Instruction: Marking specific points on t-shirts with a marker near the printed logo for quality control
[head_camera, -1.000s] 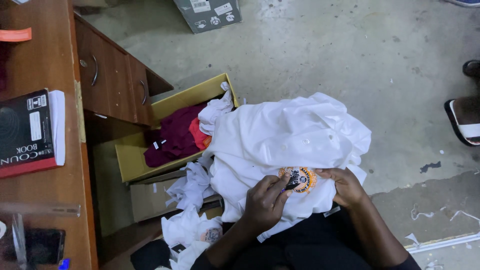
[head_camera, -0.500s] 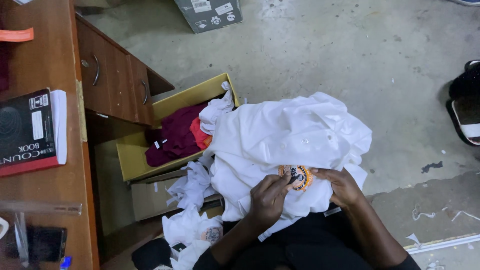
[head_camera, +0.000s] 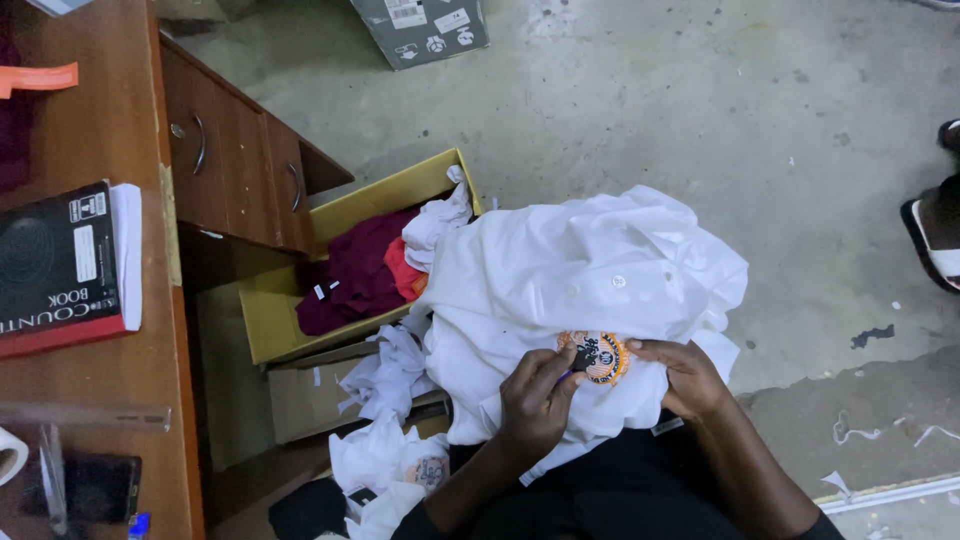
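Left hand: the left hand (head_camera: 535, 400) is curled, its fingertips pinching the left edge of the round patch (head_camera: 597, 357)
Right hand: the right hand (head_camera: 688, 376) is partly closed, pressing the patch's right edge down on the cloth
Patch: a round orange and dark badge (its picture is too small to make out), lying on the white shirt (head_camera: 570, 280) on the person's lap, at about 5 o'clock in the view
What could go wrong: I think the patch could slide crooked if a finger lifts, because the shirt is soft and bunched up; the shirt's right side hangs near the floor (head_camera: 700, 120) and could drop
Edges: the yellow box (head_camera: 270, 330) of clothes sits at 9 o'clock of the shirt, touching it; the wooden desk (head_camera: 150, 250) is farther that way
Open room: bare floor at 12 and 2 o'clock
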